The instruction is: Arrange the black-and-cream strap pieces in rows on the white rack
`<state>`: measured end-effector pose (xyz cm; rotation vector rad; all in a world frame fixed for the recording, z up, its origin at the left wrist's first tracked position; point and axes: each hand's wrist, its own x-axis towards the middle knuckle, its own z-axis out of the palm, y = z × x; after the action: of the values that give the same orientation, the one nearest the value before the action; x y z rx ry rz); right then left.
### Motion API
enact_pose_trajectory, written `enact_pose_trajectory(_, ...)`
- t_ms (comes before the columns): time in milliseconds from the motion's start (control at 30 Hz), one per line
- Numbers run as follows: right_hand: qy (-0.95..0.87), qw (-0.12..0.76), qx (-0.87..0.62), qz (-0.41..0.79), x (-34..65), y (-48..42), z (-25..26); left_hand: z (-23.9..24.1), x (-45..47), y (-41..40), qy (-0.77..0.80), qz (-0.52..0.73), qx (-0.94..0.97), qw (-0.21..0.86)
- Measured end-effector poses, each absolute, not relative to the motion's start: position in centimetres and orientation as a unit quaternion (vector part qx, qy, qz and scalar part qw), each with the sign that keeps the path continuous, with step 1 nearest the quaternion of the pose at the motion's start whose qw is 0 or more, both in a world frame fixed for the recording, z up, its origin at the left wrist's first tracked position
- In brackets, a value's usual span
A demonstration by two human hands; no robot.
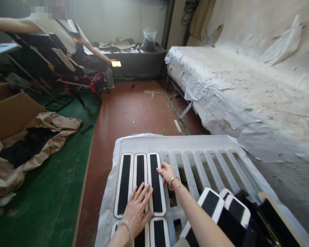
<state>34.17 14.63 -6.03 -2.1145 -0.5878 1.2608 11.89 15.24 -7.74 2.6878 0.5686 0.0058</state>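
In the head view, three long panels with rounded white borders and black centres lie side by side on a white slotted board [175, 142]. My right hand [167, 172] pinches the right edge of the third panel [156, 185] between thumb and fingers. My left hand [138, 209] lies open, fingers spread, across the middle panel [140, 168] and the lower part of the third one. Left of it is the first panel [124, 183]. Another row begins below, with a similar panel [159, 233] partly in view. A loose pile of such panels [212, 202] sits beside my right forearm.
Uncovered slots [208, 168] run along the board's right side. A cloth-covered table [221, 75] stands at the right. A person [74, 44] sits at the back left, holding a lit phone [116, 63]. A cardboard box [10, 109] and beige cloth [51, 123] lie at left.
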Motion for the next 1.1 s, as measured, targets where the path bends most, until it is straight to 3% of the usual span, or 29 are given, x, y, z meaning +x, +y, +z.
enact_pose_trajectory(533,-0.358,0.058,-0.895,0.259,34.1,15.3,-2.9,-7.5,12.2,14.9,0.207,-0.012,0.959,0.191)
enact_pose_trajectory(667,-0.377,0.056,-0.893,0.240,34.5,11.9,-1.7,-6.9,12.5,14.4,0.211,0.010,0.961,0.177)
enact_pose_trajectory(867,-0.371,0.075,-0.903,0.202,37.3,-0.4,2.1,-6.7,13.4,14.0,0.215,0.013,0.963,0.164)
enact_pose_trajectory(1100,-0.360,0.080,-0.906,0.206,37.2,-10.0,4.3,-4.6,14.3,12.3,0.218,0.058,0.950,0.214)
